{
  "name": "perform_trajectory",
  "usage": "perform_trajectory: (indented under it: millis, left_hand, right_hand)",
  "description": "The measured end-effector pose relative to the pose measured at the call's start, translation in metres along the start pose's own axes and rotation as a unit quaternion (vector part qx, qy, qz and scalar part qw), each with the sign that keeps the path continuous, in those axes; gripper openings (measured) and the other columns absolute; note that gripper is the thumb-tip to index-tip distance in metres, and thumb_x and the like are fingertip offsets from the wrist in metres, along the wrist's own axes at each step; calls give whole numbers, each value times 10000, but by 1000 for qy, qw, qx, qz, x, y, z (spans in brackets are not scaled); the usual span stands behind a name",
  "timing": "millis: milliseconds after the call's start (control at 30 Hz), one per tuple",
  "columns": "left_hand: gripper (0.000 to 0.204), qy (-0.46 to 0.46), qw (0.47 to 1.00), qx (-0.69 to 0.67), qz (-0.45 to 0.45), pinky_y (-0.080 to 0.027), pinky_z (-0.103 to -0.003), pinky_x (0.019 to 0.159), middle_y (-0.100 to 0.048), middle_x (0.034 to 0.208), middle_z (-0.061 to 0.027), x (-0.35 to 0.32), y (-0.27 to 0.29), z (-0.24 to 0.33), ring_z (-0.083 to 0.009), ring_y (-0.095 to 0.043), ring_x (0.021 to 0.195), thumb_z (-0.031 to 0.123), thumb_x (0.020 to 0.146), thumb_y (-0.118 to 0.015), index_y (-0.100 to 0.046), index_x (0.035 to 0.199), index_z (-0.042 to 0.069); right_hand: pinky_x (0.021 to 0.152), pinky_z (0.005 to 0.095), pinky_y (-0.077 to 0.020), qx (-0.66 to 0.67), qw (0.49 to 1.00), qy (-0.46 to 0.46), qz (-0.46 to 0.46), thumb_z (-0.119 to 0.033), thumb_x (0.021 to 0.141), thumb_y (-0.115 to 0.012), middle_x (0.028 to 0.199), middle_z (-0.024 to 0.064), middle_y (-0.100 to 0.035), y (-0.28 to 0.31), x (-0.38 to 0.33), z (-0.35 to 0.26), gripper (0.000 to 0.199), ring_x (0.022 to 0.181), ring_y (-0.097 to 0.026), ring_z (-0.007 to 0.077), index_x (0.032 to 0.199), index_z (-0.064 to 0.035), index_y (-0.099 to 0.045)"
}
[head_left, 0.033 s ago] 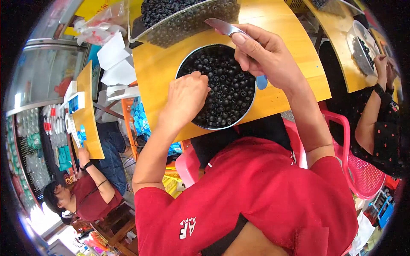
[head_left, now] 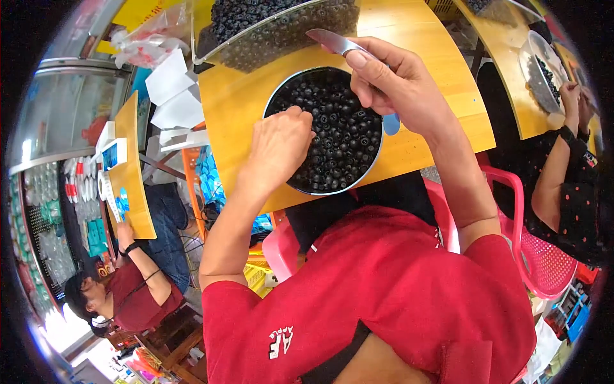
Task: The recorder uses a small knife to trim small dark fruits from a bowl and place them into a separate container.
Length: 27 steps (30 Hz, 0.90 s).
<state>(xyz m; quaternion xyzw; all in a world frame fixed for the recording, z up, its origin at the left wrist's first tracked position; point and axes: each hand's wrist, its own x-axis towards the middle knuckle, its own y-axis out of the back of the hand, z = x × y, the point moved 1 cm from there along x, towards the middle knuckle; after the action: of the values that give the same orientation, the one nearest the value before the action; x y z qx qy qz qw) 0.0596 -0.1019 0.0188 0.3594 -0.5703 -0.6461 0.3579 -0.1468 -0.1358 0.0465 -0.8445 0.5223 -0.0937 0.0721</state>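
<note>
A round bowl (head_left: 332, 192) with a pale rim stands on the yellow wooden table, filled with dark round berries (head_left: 336, 137) that look like blueberries. My left hand (head_left: 281, 142) is closed over the bowl's left side, fingers curled down toward the berries. Its fingertips are hidden, so what they pinch does not show. Above the bowl's right edge, my right hand (head_left: 400, 83) grips a small knife (head_left: 331, 41). The blade points up and to the left, with my thumb lying along its base. A blue rounded end (head_left: 391, 123), perhaps the knife's handle, shows below that hand.
A clear bin (head_left: 256, 29) heaped with similar dark berries sits at the table's far side. White papers (head_left: 171, 89) lie left of the table. To the right, a person works at another table (head_left: 511, 96) beside a pink chair (head_left: 543, 259); another person sits at the left.
</note>
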Motion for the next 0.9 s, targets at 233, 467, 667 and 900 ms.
perform_trajectory:
  millis: [233, 467, 667, 900]
  left_hand:
    - [151, 68, 919, -369, 121, -390, -278, 544, -462, 638, -9, 0, 24, -5, -132, -475, 584, 105, 771, -686, -625, 891, 36]
    - [226, 17, 827, -507, 242, -275, -178, 519, -333, 612, 87, 3, 43, 5, -19, -314, 573, 10, 765, -700, -606, 969, 35]
    - [212, 15, 816, -512, 268, -266, -182, 505, -343, 600, 83, 6, 40, 8, -19, -307, 555, 3, 771, -698, -599, 956, 38]
    - [194, 4, 795, -537, 283, -262, -189, 496, -352, 597, 81, 6, 36, 9, -23, -308, 550, 15, 779, -694, -609, 948, 56]
  right_hand:
    - [439, 171, -317, -43, 998, -43, 24, -333, 905, -573, 641, -17, -561, -9, 0, 3, 369, 516, -430, 17, 1120, -34, -602]
    - [416, 161, -244, -21, 996, -64, 51, -266, 879, -631, 632, -68, -502, -25, 3, 8, 292, 489, -367, -9, 1046, -26, -628]
    - [405, 180, -193, 120, 988, -96, 24, -214, 879, -636, 572, -90, -412, -26, 1, 7, 195, 454, -300, -4, 977, -46, -641]
    - [398, 173, -207, 106, 989, -93, 33, -178, 886, -623, 569, -81, -439, -29, 2, 12, 161, 448, -312, -4, 981, -49, -640]
